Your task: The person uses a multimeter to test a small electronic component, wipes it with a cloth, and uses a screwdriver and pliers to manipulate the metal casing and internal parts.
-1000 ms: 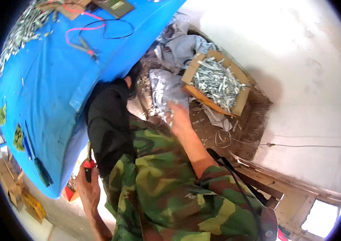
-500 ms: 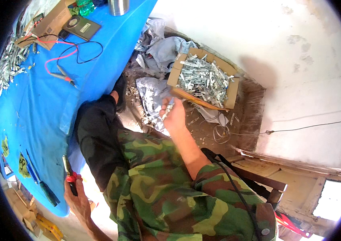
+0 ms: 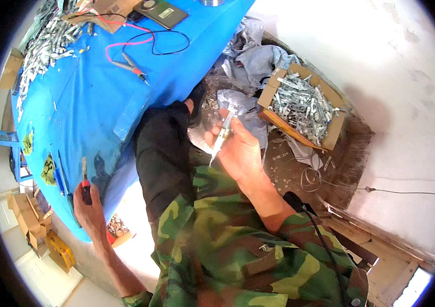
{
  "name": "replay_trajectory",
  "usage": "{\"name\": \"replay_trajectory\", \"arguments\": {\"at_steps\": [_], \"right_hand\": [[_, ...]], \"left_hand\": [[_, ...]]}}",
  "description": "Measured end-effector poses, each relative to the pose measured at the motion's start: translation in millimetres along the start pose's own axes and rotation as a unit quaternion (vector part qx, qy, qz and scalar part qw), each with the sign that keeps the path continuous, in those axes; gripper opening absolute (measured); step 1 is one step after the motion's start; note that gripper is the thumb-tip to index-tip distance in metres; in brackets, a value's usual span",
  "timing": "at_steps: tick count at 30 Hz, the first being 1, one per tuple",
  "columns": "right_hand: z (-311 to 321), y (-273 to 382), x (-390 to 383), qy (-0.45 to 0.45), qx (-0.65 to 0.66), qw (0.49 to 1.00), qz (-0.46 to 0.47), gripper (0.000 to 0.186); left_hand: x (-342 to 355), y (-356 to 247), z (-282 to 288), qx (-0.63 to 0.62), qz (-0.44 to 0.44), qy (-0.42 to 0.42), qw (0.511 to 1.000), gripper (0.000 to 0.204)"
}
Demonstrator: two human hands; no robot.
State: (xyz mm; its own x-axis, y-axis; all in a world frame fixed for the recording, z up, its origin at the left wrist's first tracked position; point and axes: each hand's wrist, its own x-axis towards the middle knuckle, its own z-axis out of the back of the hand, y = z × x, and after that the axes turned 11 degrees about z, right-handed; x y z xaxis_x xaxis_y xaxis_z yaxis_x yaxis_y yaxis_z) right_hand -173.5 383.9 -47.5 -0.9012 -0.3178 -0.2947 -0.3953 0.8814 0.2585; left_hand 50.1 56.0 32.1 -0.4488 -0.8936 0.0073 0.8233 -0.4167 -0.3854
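Note:
My left hand (image 3: 89, 207) is closed round the handle of a red-and-black hand tool (image 3: 86, 192) with a slim metal end; its exact kind does not show. This hand is beside the near edge of the blue-covered table (image 3: 89, 133). In front of my body, my right hand (image 3: 240, 148) holds a slim, pale strip-shaped piece (image 3: 221, 139) between thumb and fingers. The piece slants, with a thin tip pointing down toward my jacket. Beyond that hand is an open cardboard box (image 3: 334, 134) of similar slim silvery pieces (image 3: 302, 105).
Loose slim pieces (image 3: 48, 46) lie heaped on the table's far left, near red and black test leads (image 3: 125, 64) and a flat dark device (image 3: 161, 13). Crumpled grey plastic bags (image 3: 263, 64) lie beside the box. A thin cable (image 3: 407, 193) stretches across at right.
My right hand has come nearer my body with the strip-shaped piece, which now shows more fully. The whole view has shifted, with the table and box further right. My left hand still grips the tool.

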Motion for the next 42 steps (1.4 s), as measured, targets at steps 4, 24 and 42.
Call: {"name": "replay_trajectory", "arguments": {"at_steps": [4, 24, 42], "right_hand": [[-16, -5, -11, 0.018, -0.033, 0.999, -0.027, 0.045], [-53, -60, -45, 0.051, -0.272, 0.959, -0.064, 0.031], [-59, -61, -60, 0.242, -0.446, 0.858, 0.080, 0.032]], "left_hand": [[12, -6, -7, 0.090, -0.013, -0.055, 0.994, 0.048], [-81, -105, -16, -0.102, -0.338, 0.004, 0.936, 0.059], [-94, -104, -49, -0.252, -0.172, 0.172, 0.937, 0.024]]}}
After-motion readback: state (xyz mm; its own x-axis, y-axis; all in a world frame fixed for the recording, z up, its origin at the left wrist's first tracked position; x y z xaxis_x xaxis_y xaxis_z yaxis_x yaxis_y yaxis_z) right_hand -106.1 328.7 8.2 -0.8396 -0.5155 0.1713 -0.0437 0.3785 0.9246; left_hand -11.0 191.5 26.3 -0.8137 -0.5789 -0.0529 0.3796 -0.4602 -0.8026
